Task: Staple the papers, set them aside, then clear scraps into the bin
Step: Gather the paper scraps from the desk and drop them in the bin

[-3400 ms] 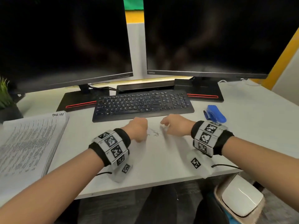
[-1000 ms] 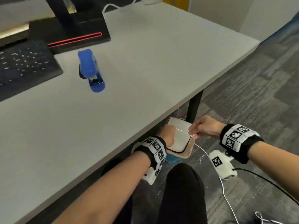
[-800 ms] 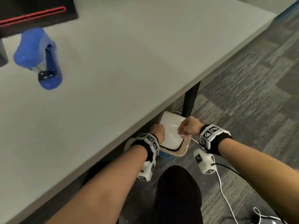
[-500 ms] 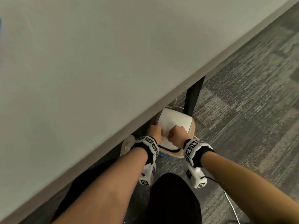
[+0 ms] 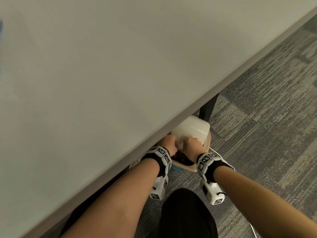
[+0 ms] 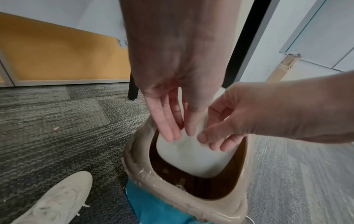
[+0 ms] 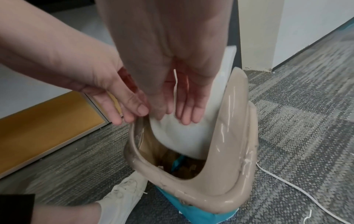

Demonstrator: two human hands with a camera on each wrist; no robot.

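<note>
Under the desk stands the bin, with a beige rim (image 5: 188, 168) (image 6: 191, 201) (image 7: 229, 151) and a blue body. Its white swing lid (image 5: 190, 131) (image 6: 191, 154) (image 7: 182, 136) is tipped inward, baring the dark inside. My left hand (image 5: 169, 145) (image 6: 178, 133) presses straight fingers on the lid's near edge. My right hand (image 5: 193, 145) (image 7: 184, 118) is beside it, fingers extended onto the lid. A thin white paper scrap (image 7: 175, 84) lies loose against the right palm and fingers. The stapler and papers are out of view.
The grey desk top (image 5: 103, 74) overhangs the bin, and a black desk leg (image 5: 207, 107) stands just behind it. A white cable (image 7: 287, 183) trails on the carpet to the right. A white shoe (image 6: 57, 200) and my dark-trousered knee (image 5: 185, 212) are close by.
Both hands came down from the desk to the bin. In the last second they closed together on the lid and pushed it inward. The stapler left the view.
</note>
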